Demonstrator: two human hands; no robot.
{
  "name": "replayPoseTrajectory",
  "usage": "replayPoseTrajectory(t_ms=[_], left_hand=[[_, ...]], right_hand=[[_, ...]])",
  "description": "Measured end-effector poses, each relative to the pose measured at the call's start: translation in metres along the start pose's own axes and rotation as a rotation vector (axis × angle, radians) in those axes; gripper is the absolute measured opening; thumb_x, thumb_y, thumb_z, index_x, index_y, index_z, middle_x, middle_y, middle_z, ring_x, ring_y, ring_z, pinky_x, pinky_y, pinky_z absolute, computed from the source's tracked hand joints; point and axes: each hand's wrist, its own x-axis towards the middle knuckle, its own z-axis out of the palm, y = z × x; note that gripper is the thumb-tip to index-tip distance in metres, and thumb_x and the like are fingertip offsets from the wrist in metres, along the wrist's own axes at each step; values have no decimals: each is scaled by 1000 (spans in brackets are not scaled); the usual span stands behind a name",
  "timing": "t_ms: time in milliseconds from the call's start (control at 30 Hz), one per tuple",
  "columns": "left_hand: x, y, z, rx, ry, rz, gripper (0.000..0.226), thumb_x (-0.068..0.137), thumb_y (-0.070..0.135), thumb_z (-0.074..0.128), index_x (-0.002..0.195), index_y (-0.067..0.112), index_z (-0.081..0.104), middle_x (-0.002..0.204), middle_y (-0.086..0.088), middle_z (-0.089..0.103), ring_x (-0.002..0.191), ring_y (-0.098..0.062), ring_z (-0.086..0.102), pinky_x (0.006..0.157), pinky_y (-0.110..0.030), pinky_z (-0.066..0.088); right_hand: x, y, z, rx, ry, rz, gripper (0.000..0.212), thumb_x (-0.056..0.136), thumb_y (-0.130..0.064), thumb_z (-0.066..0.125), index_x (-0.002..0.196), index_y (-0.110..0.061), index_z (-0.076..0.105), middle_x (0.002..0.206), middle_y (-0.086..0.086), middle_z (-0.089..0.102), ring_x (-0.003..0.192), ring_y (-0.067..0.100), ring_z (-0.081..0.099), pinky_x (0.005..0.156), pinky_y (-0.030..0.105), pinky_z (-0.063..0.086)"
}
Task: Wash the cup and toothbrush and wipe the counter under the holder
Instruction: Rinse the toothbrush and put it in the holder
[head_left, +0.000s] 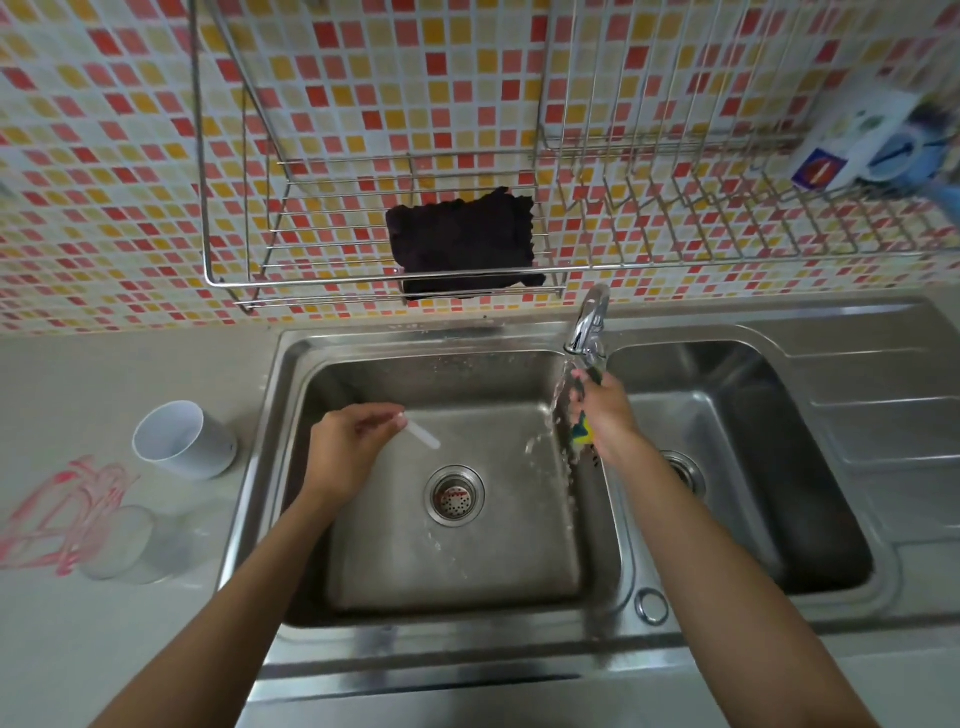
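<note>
Barely under way, seemingly: pinching the toothbrush (423, 434) over the sink (415, 644) in the left hand (348, 441), clutching a sponge (583, 431) under the tap (589, 317) in the right hand (605, 410). Yet to tackle, apparently, the white cup (182, 439) on the counter (78, 374) beside the pink holder (67, 509).

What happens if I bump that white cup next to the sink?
The white cup looks empty and like thin plastic, so it is probably light and would slide or tip easily. Its wall is round, so on its side it might roll across the flat counter.
</note>
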Motion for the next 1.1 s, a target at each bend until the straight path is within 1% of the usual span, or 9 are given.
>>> replayPoseTrajectory(t_ms=[167,300,400,533,633,767,933,1033,1100], left_hand=[[4,5,1,15,-17,14,20,84,25,75,101,15,76,86,7,73,81,3,65,66,2,43],[5,7,0,48,-22,-10,16,85,29,74,96,18,76,82,9,72,78,2,65,63,1,42],[3,6,0,62,-18,-4,17,85,31,73,96,18,75,83,8,73,81,-4,68,65,-3,46],[-7,9,-9,129,48,124,18,87,31,71,99,19,75,89,9,74,86,-7,67,76,-26,55],[-21,9,-10,212,161,244,14,88,25,71,100,18,75,89,15,68,87,-11,60,75,-26,49],[-34,-27,10,423,33,167,12,85,26,73,96,21,75,90,8,72,91,-23,62,85,-36,40],[-43,-41,19,470,69,188,10,84,27,75,91,21,75,87,6,73,91,-22,63,99,-37,30],[-49,-45,12,483,56,154,12,86,29,71,93,21,76,89,6,74,95,-22,63,102,-42,33],[-50,-42,5,461,112,199,10,87,29,71,92,21,75,87,6,72,93,-21,63,100,-44,37]], right_hand=[[26,-25,-4,-153,-35,-17,13,103,-17,41,107,-20,53,88,5,59,60,14,61,41,23,38],[34,-29,-4,-227,-38,-49,18,102,-16,43,115,-15,55,94,7,60,68,12,57,53,26,49],[41,-24,-14,-125,18,-76,19,103,-19,42,115,-11,55,107,15,60,64,12,56,49,24,47],[19,-31,-14,-37,124,-194,16,104,-16,36,99,-15,51,87,17,56,52,9,52,45,17,44],[-9,-13,-11,-129,317,-307,13,104,-20,38,98,-19,49,73,5,53,49,8,51,42,16,42],[-24,67,2,-579,112,-219,20,101,-37,38,95,-23,51,88,15,63,75,34,64,66,41,51],[-57,86,26,-704,161,-270,27,100,-33,35,108,-16,55,99,8,62,90,31,58,74,39,45],[-68,79,40,-886,-40,-128,41,100,-21,25,120,-1,55,127,28,53,114,40,50,95,41,38],[-82,60,49,-918,-112,-239,39,100,-11,28,130,-1,51,135,27,47,119,38,47,101,38,35]])
